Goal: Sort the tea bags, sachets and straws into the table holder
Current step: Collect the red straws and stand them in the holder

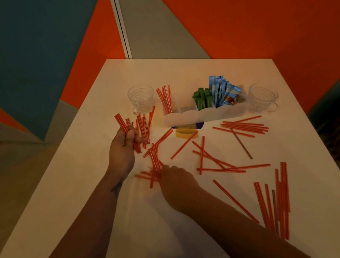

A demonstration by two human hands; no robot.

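The white table (285, 90) carries most of the unfinished work: red-and-white striped straws (245, 126) lie scattered across it in loose groups, right, centre and near edge. At the far middle stands the white table holder (205, 115), partly filled: some straws upright in its left compartment, green sachets (201, 100) and blue sachets (220, 89) to the right. A yellow tea bag (185, 131) lies just in front of it, unsorted. I judge the sachets mostly done and the straws barely begun. The left hand (123, 147) grips a bundle of straws (139, 129). The right hand (175, 181) presses on a crossed heap; its fingers are hidden, so its grip is unclear.
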